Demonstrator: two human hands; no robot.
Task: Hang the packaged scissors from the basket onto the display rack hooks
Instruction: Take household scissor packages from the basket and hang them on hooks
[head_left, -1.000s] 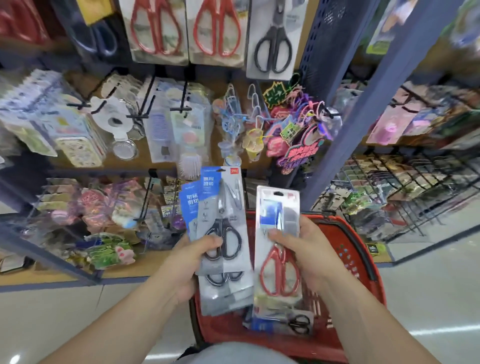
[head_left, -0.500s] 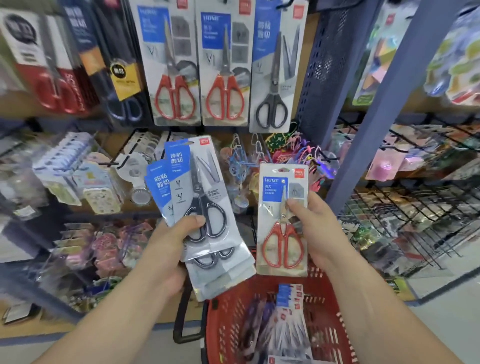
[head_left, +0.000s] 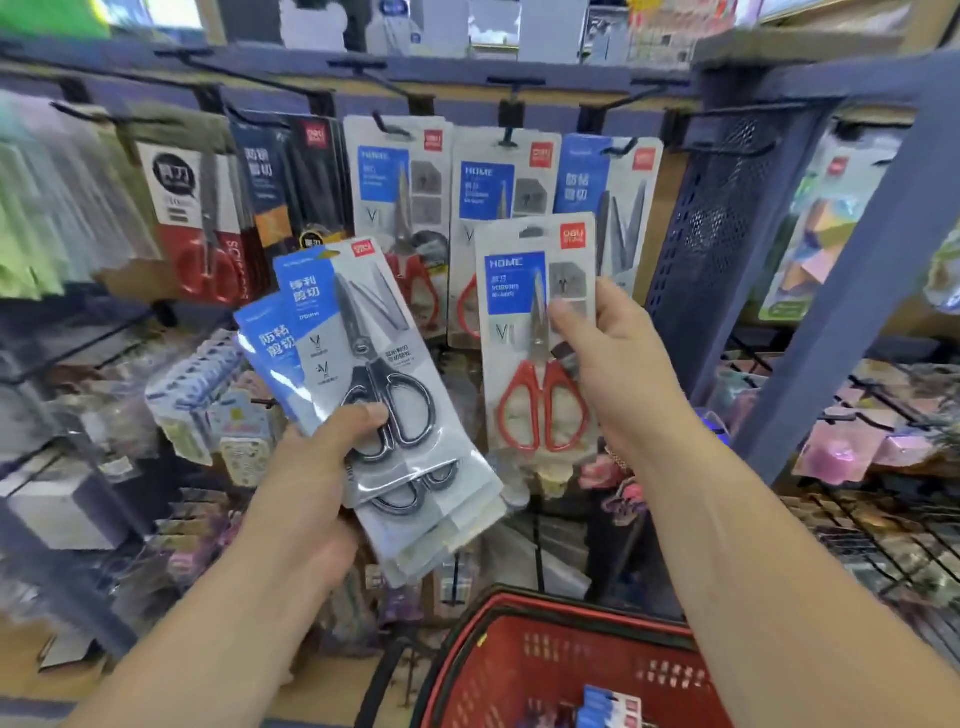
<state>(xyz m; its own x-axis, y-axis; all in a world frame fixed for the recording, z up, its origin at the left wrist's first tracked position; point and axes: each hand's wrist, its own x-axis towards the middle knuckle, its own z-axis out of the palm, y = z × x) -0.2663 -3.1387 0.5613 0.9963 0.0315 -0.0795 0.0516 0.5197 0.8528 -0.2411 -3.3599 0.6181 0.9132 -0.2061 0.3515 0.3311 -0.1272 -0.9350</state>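
Red pack (head_left: 519, 312) raised | right grip (head_left: 618, 364): its edge | left grip (head_left: 317, 478): black packs (head_left: 374, 358)

The light is bright and even. Things left of the red basket (head_left: 524, 670) look smeared and blurry, and edges bend.

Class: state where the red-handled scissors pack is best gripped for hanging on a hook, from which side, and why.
Pinch the red-handled scissors pack at mid-height on its right edge, coming from the right, as the right hand does. The flat card stands upright with its hang slot at the top, so that grip likely leaves the slot free.
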